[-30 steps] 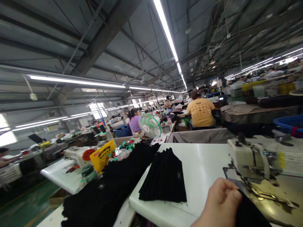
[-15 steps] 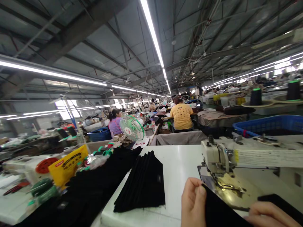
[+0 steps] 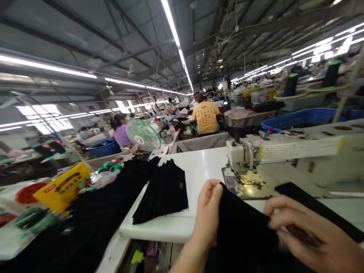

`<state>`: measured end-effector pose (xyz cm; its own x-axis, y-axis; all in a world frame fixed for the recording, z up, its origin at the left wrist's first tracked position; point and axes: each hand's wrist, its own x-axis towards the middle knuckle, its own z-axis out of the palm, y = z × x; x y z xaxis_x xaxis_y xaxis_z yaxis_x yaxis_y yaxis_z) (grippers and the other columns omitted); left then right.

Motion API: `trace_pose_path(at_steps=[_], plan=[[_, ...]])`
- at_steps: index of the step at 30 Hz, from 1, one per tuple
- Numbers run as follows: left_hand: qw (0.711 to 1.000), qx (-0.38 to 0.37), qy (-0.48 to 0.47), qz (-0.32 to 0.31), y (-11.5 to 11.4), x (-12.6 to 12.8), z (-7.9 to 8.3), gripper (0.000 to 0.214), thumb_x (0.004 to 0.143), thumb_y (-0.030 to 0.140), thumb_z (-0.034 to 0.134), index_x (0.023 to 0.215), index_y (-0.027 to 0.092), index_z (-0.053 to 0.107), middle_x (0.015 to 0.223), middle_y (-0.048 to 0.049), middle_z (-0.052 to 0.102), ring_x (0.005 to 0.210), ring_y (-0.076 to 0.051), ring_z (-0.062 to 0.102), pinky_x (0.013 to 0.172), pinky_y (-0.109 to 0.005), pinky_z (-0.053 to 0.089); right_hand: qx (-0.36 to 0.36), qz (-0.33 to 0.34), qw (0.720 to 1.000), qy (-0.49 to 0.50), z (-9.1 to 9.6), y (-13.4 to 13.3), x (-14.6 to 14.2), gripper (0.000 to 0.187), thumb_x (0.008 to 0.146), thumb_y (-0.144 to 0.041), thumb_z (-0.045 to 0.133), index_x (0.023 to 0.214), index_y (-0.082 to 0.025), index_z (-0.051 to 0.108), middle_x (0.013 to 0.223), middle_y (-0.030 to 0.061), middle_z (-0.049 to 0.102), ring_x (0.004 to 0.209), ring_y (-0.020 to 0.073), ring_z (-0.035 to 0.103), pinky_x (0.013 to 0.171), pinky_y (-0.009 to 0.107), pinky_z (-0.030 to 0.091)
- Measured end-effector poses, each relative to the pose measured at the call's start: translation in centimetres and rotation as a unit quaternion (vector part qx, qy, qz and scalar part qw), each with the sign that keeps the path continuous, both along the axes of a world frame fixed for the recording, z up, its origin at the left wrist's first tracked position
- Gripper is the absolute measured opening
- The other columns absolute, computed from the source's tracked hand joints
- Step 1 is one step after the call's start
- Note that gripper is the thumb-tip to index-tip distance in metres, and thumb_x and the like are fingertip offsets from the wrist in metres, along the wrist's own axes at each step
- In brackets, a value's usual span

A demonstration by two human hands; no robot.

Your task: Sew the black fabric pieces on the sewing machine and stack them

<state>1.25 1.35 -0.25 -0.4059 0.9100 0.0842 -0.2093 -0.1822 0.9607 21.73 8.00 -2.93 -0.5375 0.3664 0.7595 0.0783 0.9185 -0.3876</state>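
Head cam view from my seat at the sewing table, going left to right. Far left there's one yellow packet [image 3: 61, 186] with dark print, sitting by a long heap of black fabric [image 3: 93, 222] that runs along the neighbouring bench. One green fan [image 3: 143, 135] stands behind it. On my own white table [image 3: 204, 168] sits one fanned stack of black pieces [image 3: 165, 191], and I can spot a small label on the top one; I'd guess those are the finished ones, though I can't count the layers.

My left hand [image 3: 209, 210] is pinched shut on the edge of one black piece [image 3: 241, 231], thumb on top, fingers curled under. That piece is draped off the front edge of the table, just short of the sewing machine [image 3: 244, 159] and not under its needle, so my read is that this one hasn't been stitched yet. My right hand [image 3: 309, 235] is blurry, fingers closed down onto the same cloth from the other side, holding it. A second dark strip [image 3: 315, 204] lies flat on the table past my right hand.

Two co-workers sit further back: a person in a purple top [image 3: 121, 132] and a person in a yellow shirt [image 3: 206, 116]. One blue basket [image 3: 301, 118] is behind the machine, and two dark thread cones [image 3: 291, 84] stand on the right.
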Motion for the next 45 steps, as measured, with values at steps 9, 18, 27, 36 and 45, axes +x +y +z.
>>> trace_pose_path(at_steps=[9, 18, 27, 36, 45], plan=[[0.996, 0.038, -0.06, 0.048, 0.4, 0.8, 0.2, 0.027, 0.084, 0.043, 0.07, 0.083, 0.018, 0.06, 0.076, 0.002, 0.056, 0.063, -0.008, 0.046, 0.057, -0.016, 0.041, -0.033, -0.032, 0.998, -0.044, 0.6, 0.3, -0.2, 0.029, 0.089, -0.01, 0.055, 0.115, -0.023, 0.061, 0.097, 0.0055, 0.061, 0.083, 0.0167, 0.062, 0.068, 0.027, 0.051], [0.994, 0.027, -0.099, 0.033, 0.8, 1.0, 0.0, 0.03, 0.078, 0.042, 0.076, 0.083, 0.018, 0.06, 0.074, 0.003, 0.055, 0.061, -0.008, 0.048, 0.055, -0.015, 0.042, -0.094, 0.009, 0.995, -0.015, 1.1, -0.1, -0.2, 0.031, 0.081, -0.004, 0.058, 0.105, -0.023, 0.064, 0.105, 0.0071, 0.057, 0.091, 0.0185, 0.063, 0.074, 0.029, 0.055], [0.994, 0.033, -0.1, 0.038, 1.1, 1.0, -0.6, 0.029, 0.078, 0.041, 0.076, 0.081, 0.017, 0.06, 0.073, 0.0034, 0.055, 0.058, -0.006, 0.045, 0.053, -0.014, 0.04, -0.082, 0.049, 0.993, 0.064, 2.1, -0.8, -0.6, 0.025, 0.086, -0.003, 0.056, 0.102, -0.021, 0.066, 0.1, 0.0071, 0.062, 0.091, 0.016, 0.062, 0.075, 0.027, 0.053], [0.994, 0.044, 0.055, 0.083, 1.3, -0.5, -0.4, 0.029, 0.083, 0.045, 0.071, 0.086, 0.018, 0.061, 0.073, 0.0027, 0.057, 0.063, -0.009, 0.047, 0.059, -0.016, 0.041, 0.022, 0.097, 0.986, -0.133, 2.7, -1.4, 0.8, 0.04, 0.086, 0.003, 0.047, 0.118, -0.018, 0.057, 0.117, 0.0091, 0.066, 0.094, 0.0165, 0.065, 0.069, 0.026, 0.049], [0.997, 0.035, 0.029, 0.069, 1.2, 1.1, -1.8, 0.029, 0.088, 0.048, 0.064, 0.087, 0.02, 0.056, 0.073, 0.0031, 0.057, 0.062, -0.01, 0.046, 0.058, -0.019, 0.039, 0.061, 0.041, 0.994, -0.078, 2.1, -1.3, -1.3, 0.025, 0.085, -0.008, 0.055, 0.108, -0.018, 0.059, 0.101, 0.0065, 0.063, 0.075, 0.0151, 0.061, 0.059, 0.026, 0.046]])
